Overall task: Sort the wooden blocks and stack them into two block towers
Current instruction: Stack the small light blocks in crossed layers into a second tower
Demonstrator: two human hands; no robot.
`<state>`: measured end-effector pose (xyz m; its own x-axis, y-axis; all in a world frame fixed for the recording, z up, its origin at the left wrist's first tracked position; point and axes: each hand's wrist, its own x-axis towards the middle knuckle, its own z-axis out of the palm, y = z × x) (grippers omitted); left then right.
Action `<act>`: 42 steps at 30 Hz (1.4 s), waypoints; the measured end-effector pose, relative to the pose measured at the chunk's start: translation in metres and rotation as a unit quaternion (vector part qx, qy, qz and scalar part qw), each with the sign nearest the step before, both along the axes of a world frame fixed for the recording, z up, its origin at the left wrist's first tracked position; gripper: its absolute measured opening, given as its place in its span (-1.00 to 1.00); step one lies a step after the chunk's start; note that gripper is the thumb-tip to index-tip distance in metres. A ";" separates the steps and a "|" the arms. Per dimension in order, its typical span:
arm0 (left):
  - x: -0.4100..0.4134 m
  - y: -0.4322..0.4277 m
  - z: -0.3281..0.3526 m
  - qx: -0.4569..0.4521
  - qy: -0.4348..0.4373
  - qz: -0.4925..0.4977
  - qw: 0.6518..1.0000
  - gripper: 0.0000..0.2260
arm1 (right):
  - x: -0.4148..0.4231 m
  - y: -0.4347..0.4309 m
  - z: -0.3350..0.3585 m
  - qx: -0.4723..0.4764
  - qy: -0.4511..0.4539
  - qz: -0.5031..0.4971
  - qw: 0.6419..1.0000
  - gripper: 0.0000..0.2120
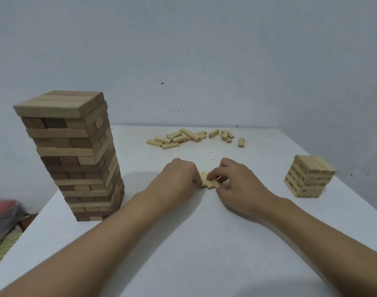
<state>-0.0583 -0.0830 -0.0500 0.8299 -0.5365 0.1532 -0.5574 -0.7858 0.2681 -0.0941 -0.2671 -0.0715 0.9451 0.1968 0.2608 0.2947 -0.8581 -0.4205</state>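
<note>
1. Both hands meet near the middle of the desk [204, 243], with the forearms reaching in from the bottom corners.
2. The left hand [179, 179] has its fingers curled down against the left end of a few small blocks [209, 182]; its fingertips are hidden behind the knuckles.
3. The right hand [237, 183] pinches the same small blocks from the right, thumb and forefinger closed on their top and side.
4. The small blocks are pale wood. They lie side by side on the desk, held between the two hands.
5. A tall tower [69, 155] of larger blocks, in mixed light and dark brown wood, stands at the desk's left edge, well apart from the hands.
6. A short tower [309, 176] of pale small blocks stands on the right side of the desk, with dark markings on its block sides too small to read.
7. Loose blocks [183, 138], pale and small, lie scattered near the far edge of the desk, some overlapping.
8. Behind the desk is a plain pale wall [204, 50].
9. A blurred red object [3, 215] sits beyond the desk at the far left.
</note>
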 end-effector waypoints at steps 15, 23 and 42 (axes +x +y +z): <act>-0.033 0.039 -0.014 -0.135 -0.021 -0.077 0.988 -0.80 | -0.021 -0.019 0.024 0.125 0.092 0.042 0.987 -0.71; -0.025 0.034 -0.020 -0.159 -0.038 -0.072 0.984 -0.69 | -0.009 -0.017 0.015 0.145 0.047 0.068 0.986 -0.72; -0.029 0.041 -0.028 -0.182 0.003 -0.004 0.983 -0.48 | 0.008 -0.037 -0.020 0.149 -0.042 0.091 0.984 -0.74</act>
<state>-0.0870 -0.0418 -0.0779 0.8272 -0.4535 0.3319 -0.5611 -0.6330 0.5333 -0.0862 -0.3040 -0.0917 0.8743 0.2639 0.4073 0.4759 -0.6307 -0.6129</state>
